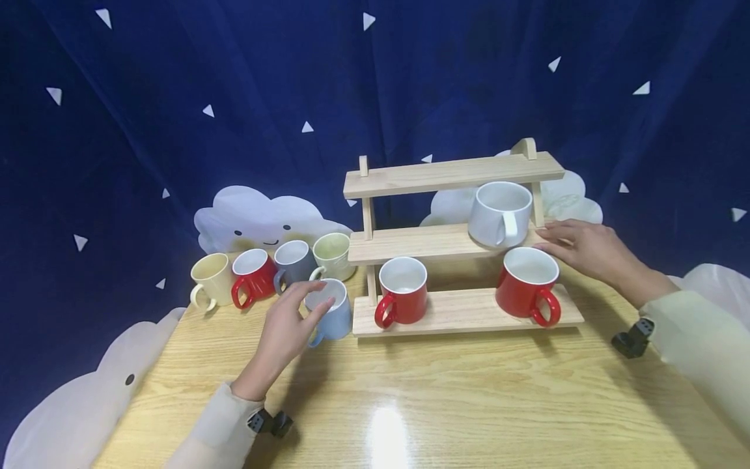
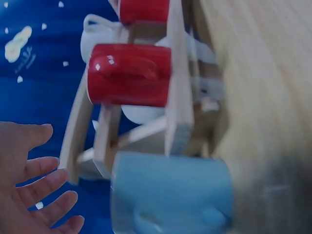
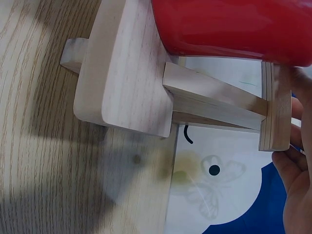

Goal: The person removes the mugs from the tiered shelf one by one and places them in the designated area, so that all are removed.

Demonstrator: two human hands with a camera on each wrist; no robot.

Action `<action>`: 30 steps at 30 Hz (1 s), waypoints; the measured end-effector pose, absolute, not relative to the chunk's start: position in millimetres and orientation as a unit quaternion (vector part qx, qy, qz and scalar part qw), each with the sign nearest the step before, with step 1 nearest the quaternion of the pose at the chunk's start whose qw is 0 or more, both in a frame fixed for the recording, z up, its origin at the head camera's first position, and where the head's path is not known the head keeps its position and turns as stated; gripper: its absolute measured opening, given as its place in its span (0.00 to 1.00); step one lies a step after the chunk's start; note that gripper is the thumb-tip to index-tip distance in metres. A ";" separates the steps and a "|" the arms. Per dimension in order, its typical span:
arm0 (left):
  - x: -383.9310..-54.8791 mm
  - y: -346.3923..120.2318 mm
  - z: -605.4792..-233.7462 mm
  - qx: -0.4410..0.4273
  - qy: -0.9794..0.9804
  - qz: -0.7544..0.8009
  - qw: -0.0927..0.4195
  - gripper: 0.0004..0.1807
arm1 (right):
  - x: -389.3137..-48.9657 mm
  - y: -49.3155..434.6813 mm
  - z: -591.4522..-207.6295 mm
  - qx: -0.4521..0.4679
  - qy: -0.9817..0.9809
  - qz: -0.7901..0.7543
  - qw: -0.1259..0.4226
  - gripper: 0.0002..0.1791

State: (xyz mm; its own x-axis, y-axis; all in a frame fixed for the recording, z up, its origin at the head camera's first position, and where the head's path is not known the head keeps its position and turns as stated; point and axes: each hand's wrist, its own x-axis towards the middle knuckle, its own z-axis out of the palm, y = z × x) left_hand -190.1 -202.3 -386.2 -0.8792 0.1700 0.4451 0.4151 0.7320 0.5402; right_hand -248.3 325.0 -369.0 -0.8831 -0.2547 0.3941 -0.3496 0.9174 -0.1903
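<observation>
A light blue mug (image 1: pixel 335 320) stands on the table at the left end of a three-tier wooden shelf rack (image 1: pixel 410 243). My left hand (image 1: pixel 291 319) is held over this mug's near left side, fingers spread; in the left wrist view the hand (image 2: pixel 36 187) and the mug (image 2: pixel 170 192) are apart. At the rack's right end, my right hand (image 1: pixel 592 251) holds the end of the middle board (image 3: pixel 277 131) with its fingertips. A white mug (image 1: pixel 500 215) sits on that board, close to this hand. Two red mugs, one left (image 1: pixel 404 293) and one right (image 1: pixel 526 286), occupy the bottom board.
Left of the rack, a cream mug (image 1: pixel 213 280), a red mug (image 1: pixel 256 277), a grey-blue mug (image 1: pixel 294 264) and a pale green mug (image 1: pixel 334 255) stand in a row. Behind the wooden table (image 1: pixel 469 397) hangs a dark blue curtain (image 1: pixel 263 78) with white triangles and clouds.
</observation>
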 end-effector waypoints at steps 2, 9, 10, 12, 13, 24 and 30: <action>-191.6 -194.8 -380.7 -0.175 -0.908 -0.330 0.190 0.21 | -248.2 324.5 -368.6 0.157 -0.962 0.130 0.183 0.26; -195.6 -167.6 -362.8 -0.216 -0.904 -0.327 0.171 0.23 | -247.7 323.3 -368.0 0.157 -0.963 0.129 0.179 0.25; -196.4 -163.3 -360.0 -0.222 -0.903 -0.327 0.170 0.23 | -247.5 323.3 -367.9 0.157 -0.963 0.129 0.179 0.25; -197.6 -154.6 -354.7 -0.232 -0.901 -0.324 0.170 0.23 | -247.4 323.3 -367.6 0.156 -0.963 0.128 0.179 0.25; -198.5 -150.3 -352.3 -0.238 -0.899 -0.325 0.171 0.23 | -247.4 323.3 -367.4 0.154 -0.963 0.130 0.179 0.26; -207.1 -107.8 -333.6 -0.297 -0.884 -0.315 0.174 0.23 | -247.7 324.1 -367.8 0.155 -0.963 0.132 0.175 0.26; -209.7 -85.1 -325.4 -0.313 -0.886 -0.305 0.158 0.24 | -247.9 324.6 -367.0 0.156 -0.964 0.129 0.175 0.26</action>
